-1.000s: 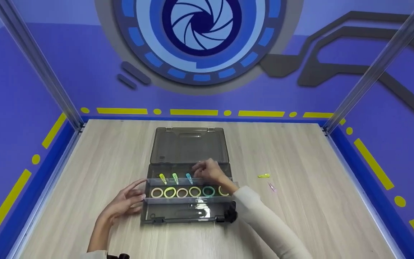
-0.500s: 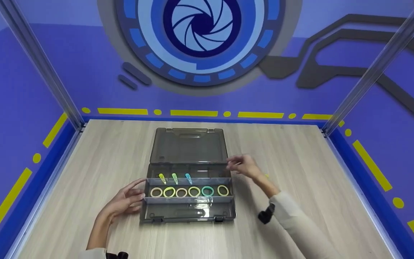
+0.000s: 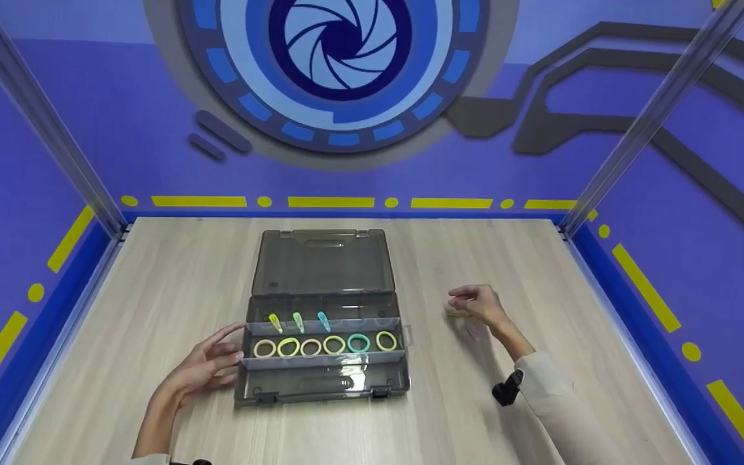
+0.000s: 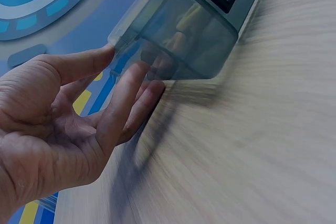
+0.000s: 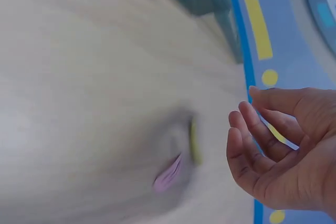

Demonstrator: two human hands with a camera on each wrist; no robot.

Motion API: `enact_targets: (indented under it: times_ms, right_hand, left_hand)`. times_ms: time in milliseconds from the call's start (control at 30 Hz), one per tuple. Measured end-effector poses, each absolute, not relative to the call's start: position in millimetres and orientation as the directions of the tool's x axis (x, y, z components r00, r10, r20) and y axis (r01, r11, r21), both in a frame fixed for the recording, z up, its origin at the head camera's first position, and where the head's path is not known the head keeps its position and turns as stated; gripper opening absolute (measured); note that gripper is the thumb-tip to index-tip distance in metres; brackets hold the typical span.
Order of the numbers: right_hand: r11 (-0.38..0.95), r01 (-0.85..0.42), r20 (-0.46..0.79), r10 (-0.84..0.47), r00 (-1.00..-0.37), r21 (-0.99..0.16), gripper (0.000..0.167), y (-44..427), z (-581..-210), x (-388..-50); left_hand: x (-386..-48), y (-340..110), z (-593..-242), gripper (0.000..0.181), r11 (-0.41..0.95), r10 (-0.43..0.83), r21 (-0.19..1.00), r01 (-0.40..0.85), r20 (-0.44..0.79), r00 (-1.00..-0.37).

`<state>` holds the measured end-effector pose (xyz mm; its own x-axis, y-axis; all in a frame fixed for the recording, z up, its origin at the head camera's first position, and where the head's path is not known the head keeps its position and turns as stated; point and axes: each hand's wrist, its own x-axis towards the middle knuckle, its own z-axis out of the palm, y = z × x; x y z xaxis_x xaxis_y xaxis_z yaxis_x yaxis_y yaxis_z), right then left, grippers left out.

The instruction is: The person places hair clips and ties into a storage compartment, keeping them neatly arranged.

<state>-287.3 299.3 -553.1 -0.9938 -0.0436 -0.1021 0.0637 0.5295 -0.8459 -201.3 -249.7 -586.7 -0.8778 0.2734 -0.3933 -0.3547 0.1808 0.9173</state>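
A smoky clear plastic box (image 3: 323, 261) lies with its lid folded back. In its rear section are a yellow, a green and a blue snap hair clip (image 3: 323, 321). Several hair ties (image 3: 349, 343) sit in a row in the middle section. My left hand (image 3: 199, 368) rests thumb and fingertips against the box's left end, without curling round it. To the right of the box, my right hand (image 3: 483, 307) hovers with loosely bent fingers, nothing between them. Beneath it on the table lie a yellow hair clip (image 5: 195, 140) and a pink hair clip (image 5: 168, 174).
The box's front section (image 3: 307, 382) shows no items. A pale wood table (image 3: 172, 271) carries everything. Blue patterned panels (image 3: 101, 129) enclose its back and sides, with metal posts (image 3: 643, 123) at the rear corners.
My right hand has left the rear section of the box and moved right, over the two loose clips. The left hand stays at the box's end. The head view has shifted slightly.
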Motion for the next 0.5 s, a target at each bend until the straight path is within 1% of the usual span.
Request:
enact_targets:
  times_ms: [200, 300, 433, 500]
  right_hand:
    - [0.568, 0.048, -0.065, -0.011, -0.998, -0.821, 0.022, 312, -566, -284]
    - [0.587, 0.074, -0.082, 0.013, -0.997, -0.806, 0.021, 315, -571, -282]
    - [0.627, 0.096, -0.105, 0.023, -0.994, -0.773, 0.020, 316, -575, -280]
    - [0.650, 0.083, -0.106, 0.004, -0.994, -0.755, 0.020, 316, -576, -279]
  left_hand:
    - [-202, -248, -588, 0.074, 0.199, 0.230, 0.907, -0.371, -0.411, -0.882]
    - [-202, -247, -590, 0.073, 0.208, 0.198, 0.900, -0.384, -0.423, -0.884]
    - [-201, -247, -590, 0.073, 0.212, 0.192, 0.899, -0.384, -0.424, -0.885]
    - [-200, -246, -589, 0.072, 0.211, 0.191, 0.898, -0.386, -0.426, -0.885]
